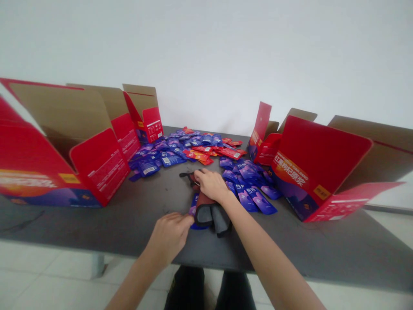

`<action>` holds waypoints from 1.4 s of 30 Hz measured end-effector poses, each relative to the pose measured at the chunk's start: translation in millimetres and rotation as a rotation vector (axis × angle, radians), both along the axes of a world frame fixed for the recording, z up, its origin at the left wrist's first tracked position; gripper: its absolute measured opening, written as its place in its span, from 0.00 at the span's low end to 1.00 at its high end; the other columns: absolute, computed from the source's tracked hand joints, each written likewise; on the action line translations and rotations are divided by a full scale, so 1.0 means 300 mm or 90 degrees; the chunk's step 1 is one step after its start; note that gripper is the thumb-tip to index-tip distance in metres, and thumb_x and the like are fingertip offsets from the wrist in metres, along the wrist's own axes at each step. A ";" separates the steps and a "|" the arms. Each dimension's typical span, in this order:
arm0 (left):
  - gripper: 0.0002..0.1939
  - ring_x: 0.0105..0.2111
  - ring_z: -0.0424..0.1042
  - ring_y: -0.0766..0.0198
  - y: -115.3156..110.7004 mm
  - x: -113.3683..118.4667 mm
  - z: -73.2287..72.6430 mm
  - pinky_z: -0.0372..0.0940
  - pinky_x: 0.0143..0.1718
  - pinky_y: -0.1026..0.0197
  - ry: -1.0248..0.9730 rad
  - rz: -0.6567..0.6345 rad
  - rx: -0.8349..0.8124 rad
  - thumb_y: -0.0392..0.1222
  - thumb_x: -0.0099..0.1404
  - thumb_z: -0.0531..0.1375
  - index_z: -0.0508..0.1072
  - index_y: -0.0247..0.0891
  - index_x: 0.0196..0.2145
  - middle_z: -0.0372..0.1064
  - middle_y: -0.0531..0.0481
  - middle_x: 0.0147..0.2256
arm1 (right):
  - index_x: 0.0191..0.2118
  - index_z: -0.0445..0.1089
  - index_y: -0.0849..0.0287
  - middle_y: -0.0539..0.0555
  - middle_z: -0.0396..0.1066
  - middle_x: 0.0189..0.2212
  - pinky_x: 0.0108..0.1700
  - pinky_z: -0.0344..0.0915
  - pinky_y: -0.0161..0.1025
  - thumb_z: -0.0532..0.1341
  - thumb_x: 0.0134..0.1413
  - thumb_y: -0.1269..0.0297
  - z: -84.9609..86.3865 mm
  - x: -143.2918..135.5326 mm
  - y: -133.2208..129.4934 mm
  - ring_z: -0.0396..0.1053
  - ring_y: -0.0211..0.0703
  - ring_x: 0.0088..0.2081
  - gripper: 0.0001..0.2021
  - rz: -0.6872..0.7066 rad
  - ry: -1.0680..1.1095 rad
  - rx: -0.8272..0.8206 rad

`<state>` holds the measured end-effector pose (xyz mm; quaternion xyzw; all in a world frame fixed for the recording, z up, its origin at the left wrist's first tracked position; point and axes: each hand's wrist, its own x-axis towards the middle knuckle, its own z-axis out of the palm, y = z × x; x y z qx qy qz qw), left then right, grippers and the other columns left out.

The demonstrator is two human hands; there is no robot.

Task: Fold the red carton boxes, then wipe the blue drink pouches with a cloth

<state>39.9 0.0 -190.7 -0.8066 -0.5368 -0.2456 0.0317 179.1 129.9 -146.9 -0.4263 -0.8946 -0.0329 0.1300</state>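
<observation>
A rolled or folded fabric piece [206, 201], reddish brown outside and grey inside with black edging, lies on the grey table in front of me. My right hand [211, 184] grips its far end from above, where a dark strap sticks out to the left. My left hand [172, 232] is closed at its near left edge, fingertips pinched together. Whether they pinch the fabric or the purple sachet [192, 209] partly under it is hidden. More purple sachets [247, 172] lie just right of my right hand.
A heap of purple sachets [174, 148] mixed with red sachets [230, 152] spreads over the far middle of the table [135, 228]. Open red cartons stand on both sides, the nearest being a left carton [100, 168] and a right carton [319, 159]. A white wall rises behind.
</observation>
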 end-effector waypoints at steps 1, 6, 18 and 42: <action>0.11 0.29 0.73 0.60 0.001 -0.002 -0.004 0.66 0.32 0.60 -0.092 0.046 -0.001 0.34 0.62 0.51 0.72 0.40 0.29 0.74 0.50 0.27 | 0.41 0.63 0.55 0.54 0.66 0.38 0.35 0.56 0.36 0.46 0.60 0.66 0.020 0.010 -0.004 0.66 0.42 0.36 0.10 -0.012 0.044 0.018; 0.09 0.30 0.75 0.61 -0.019 0.039 -0.010 0.67 0.34 0.62 -0.481 0.186 -0.119 0.43 0.62 0.53 0.70 0.39 0.37 0.76 0.51 0.31 | 0.34 0.63 0.56 0.50 0.66 0.34 0.38 0.57 0.34 0.48 0.58 0.68 0.126 0.111 -0.053 0.64 0.39 0.36 0.07 -0.010 0.433 0.095; 0.26 0.55 0.58 0.50 -0.078 0.040 0.025 0.58 0.52 0.46 0.116 0.068 0.129 0.33 0.61 0.55 0.59 0.43 0.57 0.60 0.44 0.55 | 0.31 0.65 0.57 0.48 0.66 0.28 0.36 0.58 0.34 0.53 0.55 0.68 0.153 0.264 -0.159 0.63 0.37 0.31 0.05 0.004 0.621 0.082; 0.09 0.29 0.74 0.55 -0.048 0.094 0.026 0.66 0.36 0.52 -0.278 0.338 -0.021 0.44 0.61 0.54 0.70 0.39 0.34 0.75 0.48 0.27 | 0.31 0.68 0.57 0.48 0.67 0.28 0.33 0.58 0.35 0.54 0.55 0.68 0.175 0.356 -0.226 0.64 0.38 0.31 0.06 -0.091 0.596 0.228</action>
